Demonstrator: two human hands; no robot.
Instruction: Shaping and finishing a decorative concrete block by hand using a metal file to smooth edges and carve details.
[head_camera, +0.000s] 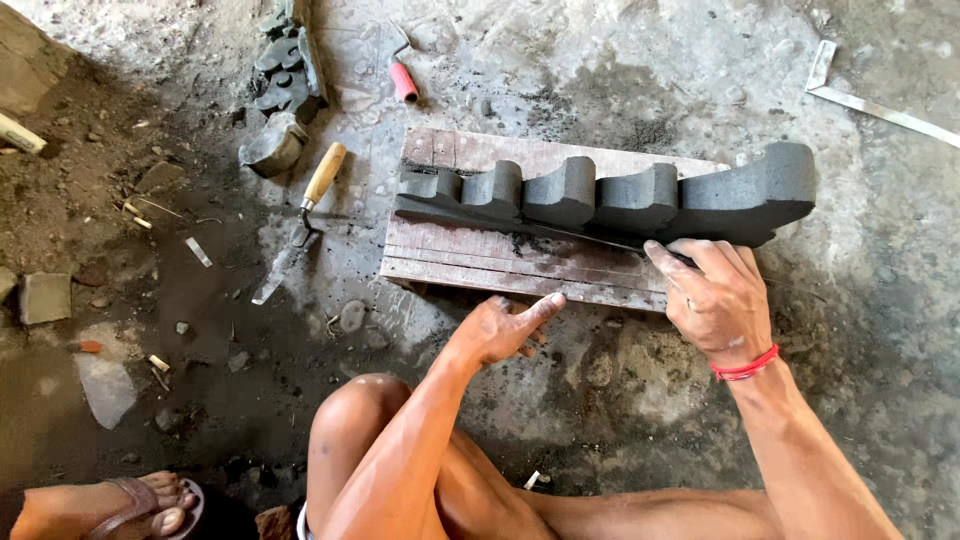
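A long dark grey moulded cement piece (620, 195) with scalloped curves lies across a wooden board (470, 262) on the concrete floor. My right hand (712, 292), with a red band at the wrist, rests its fingers on a thin blade or strip at the piece's lower edge; the grip is partly hidden. My left hand (502, 326) hovers at the board's near edge with fingers loosely apart, holding nothing. My bare knee (365, 420) is below it.
A trowel with a wooden handle (300, 222) lies left of the board. Dark moulded fragments (282, 85) and a red-handled tool (402, 78) sit at the back. A metal strip (868, 102) lies far right. A sandalled foot (150, 505) is at bottom left, beside stones and debris.
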